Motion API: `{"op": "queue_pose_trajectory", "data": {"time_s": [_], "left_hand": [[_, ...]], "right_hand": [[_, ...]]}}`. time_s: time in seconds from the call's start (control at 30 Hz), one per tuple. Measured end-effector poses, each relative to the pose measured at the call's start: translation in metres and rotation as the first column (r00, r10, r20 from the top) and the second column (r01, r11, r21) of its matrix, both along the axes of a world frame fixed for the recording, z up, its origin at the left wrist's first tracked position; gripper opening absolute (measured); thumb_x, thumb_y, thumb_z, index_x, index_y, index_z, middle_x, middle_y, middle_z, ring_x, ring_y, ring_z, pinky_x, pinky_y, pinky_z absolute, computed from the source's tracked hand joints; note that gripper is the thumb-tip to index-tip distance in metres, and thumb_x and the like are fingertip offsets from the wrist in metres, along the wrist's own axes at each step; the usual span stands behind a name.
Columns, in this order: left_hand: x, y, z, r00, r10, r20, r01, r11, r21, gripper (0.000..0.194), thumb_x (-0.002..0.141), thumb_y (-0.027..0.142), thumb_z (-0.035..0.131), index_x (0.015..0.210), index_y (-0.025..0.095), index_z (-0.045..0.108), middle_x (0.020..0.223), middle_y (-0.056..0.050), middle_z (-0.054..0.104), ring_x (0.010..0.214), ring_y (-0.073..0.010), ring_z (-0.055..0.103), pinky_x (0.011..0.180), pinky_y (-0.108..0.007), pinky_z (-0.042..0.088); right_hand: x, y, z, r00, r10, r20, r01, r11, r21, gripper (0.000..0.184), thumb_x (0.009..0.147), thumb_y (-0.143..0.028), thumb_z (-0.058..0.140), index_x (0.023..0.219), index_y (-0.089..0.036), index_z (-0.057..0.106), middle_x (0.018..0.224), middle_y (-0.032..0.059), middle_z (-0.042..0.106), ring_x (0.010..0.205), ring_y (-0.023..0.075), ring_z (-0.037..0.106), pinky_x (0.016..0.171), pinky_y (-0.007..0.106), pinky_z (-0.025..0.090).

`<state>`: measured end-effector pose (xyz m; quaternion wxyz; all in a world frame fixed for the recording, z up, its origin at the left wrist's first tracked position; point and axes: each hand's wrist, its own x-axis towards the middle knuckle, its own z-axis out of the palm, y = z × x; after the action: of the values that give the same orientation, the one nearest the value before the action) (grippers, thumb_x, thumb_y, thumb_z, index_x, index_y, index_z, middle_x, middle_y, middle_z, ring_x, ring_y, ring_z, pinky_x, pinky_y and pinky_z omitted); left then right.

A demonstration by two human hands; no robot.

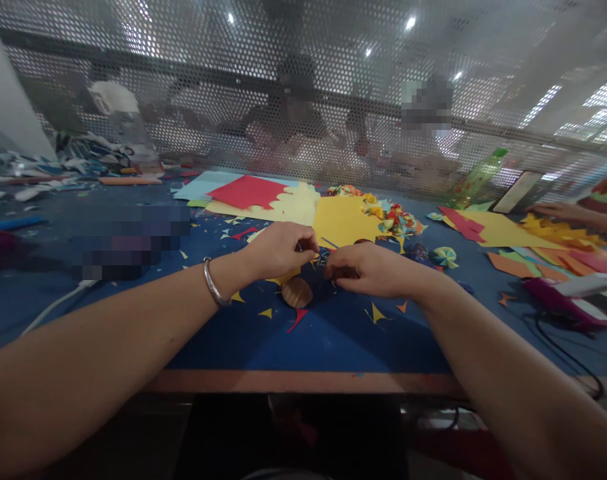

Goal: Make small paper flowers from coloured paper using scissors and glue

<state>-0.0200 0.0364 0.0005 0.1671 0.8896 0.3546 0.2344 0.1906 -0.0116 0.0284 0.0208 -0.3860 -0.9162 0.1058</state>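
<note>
My left hand, with a silver bangle at the wrist, is closed in a pinch over the middle of the blue table. Close to its right, my right hand has its fingers curled and pressed together. A thin, dark, stick-like thing shows between the two sets of fingertips, above small wiry bits. What each hand pinches is too small to make out. A round wooden-looking disc lies just below my left fingers. Yellow paper lies beyond both hands.
Small paper scraps are scattered around. Red paper and bundled colourful paper pieces lie farther back. At right are a green-capped bottle, a purple corded tool and another person's hand. A perforated screen stands behind.
</note>
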Motion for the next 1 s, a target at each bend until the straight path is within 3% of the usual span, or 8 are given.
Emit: {"op": "queue_pose_trajectory", "data": {"time_s": [0.37, 0.5, 0.6, 0.67, 0.77, 0.83, 1.0], "left_hand": [[-0.001, 0.003, -0.003, 1.000, -0.013, 0.025, 0.013, 1.000, -0.016, 0.019, 0.080, 0.025, 0.058, 0.090, 0.016, 0.072, 0.087, -0.007, 0.074, 0.075, -0.0156, 0.064, 0.068, -0.028, 0.043], [0.000, 0.005, -0.006, 0.990, 0.007, 0.142, 0.011, 0.991, -0.131, 0.014, 0.077, 0.022, 0.062, 0.087, 0.016, 0.070, 0.082, -0.006, 0.073, 0.072, -0.0151, 0.063, 0.068, -0.028, 0.045], [0.007, -0.002, -0.004, 0.920, 0.097, 0.379, 0.076, 0.906, -0.416, 0.014, 0.073, 0.015, 0.064, 0.087, 0.015, 0.066, 0.079, -0.005, 0.071, 0.070, -0.0137, 0.063, 0.068, -0.028, 0.047], [0.013, -0.009, -0.001, 0.842, 0.209, 0.497, 0.176, 0.765, -0.620, 0.017, 0.071, 0.009, 0.063, 0.087, 0.015, 0.061, 0.075, -0.003, 0.069, 0.067, -0.0122, 0.063, 0.067, -0.027, 0.048], [0.020, -0.019, 0.004, 0.764, 0.292, 0.575, 0.299, 0.630, -0.717, 0.022, 0.070, 0.003, 0.065, 0.084, 0.016, 0.054, 0.073, 0.000, 0.066, 0.067, -0.0100, 0.064, 0.071, -0.027, 0.049], [0.022, -0.022, 0.005, 0.718, 0.314, 0.621, 0.359, 0.597, -0.717, 0.027, 0.069, 0.002, 0.068, 0.083, 0.016, 0.050, 0.071, 0.001, 0.065, 0.067, -0.0102, 0.065, 0.072, -0.026, 0.050], [0.021, -0.023, 0.004, 0.649, 0.304, 0.698, 0.424, 0.618, -0.663, 0.033, 0.065, -0.003, 0.067, 0.083, 0.016, 0.047, 0.069, 0.001, 0.065, 0.062, -0.0101, 0.064, 0.062, -0.022, 0.045]], "right_hand": [[0.000, 0.001, -0.005, 0.999, 0.043, -0.030, -0.042, 0.999, 0.033, 0.015, 0.077, -0.009, 0.055, 0.083, -0.017, 0.067, 0.082, 0.0023, 0.065, 0.070, 0.0121, 0.055, 0.067, 0.024, 0.038], [0.002, 0.004, -0.006, 0.971, -0.024, -0.238, 0.017, 0.999, -0.032, 0.012, 0.079, -0.012, 0.057, 0.085, -0.016, 0.067, 0.078, 0.0012, 0.065, 0.066, 0.0111, 0.055, 0.064, 0.024, 0.039], [0.003, 0.006, -0.005, 0.872, -0.160, -0.462, 0.095, 0.982, -0.161, 0.010, 0.082, -0.022, 0.060, 0.087, -0.016, 0.066, 0.067, -0.0014, 0.061, 0.056, 0.0096, 0.051, 0.057, 0.023, 0.038], [0.002, 0.007, -0.005, 0.792, -0.198, -0.578, 0.088, 0.973, -0.213, 0.014, 0.083, -0.028, 0.063, 0.087, -0.016, 0.066, 0.067, -0.0015, 0.059, 0.057, 0.0095, 0.049, 0.056, 0.024, 0.038], [-0.003, 0.007, -0.006, 0.662, -0.259, -0.703, 0.077, 0.957, -0.280, 0.018, 0.081, -0.033, 0.069, 0.086, -0.016, 0.066, 0.072, 0.0001, 0.062, 0.061, 0.0102, 0.052, 0.057, 0.024, 0.040], [-0.006, 0.007, -0.007, 0.585, -0.317, -0.746, 0.083, 0.939, -0.334, 0.021, 0.078, -0.035, 0.072, 0.086, -0.016, 0.066, 0.072, 0.0003, 0.063, 0.061, 0.0106, 0.053, 0.056, 0.025, 0.042], [-0.010, 0.008, -0.009, 0.501, -0.358, -0.787, 0.099, 0.928, -0.359, 0.023, 0.075, -0.035, 0.076, 0.085, -0.017, 0.067, 0.070, -0.0002, 0.064, 0.060, 0.0107, 0.056, 0.054, 0.024, 0.044]]}}
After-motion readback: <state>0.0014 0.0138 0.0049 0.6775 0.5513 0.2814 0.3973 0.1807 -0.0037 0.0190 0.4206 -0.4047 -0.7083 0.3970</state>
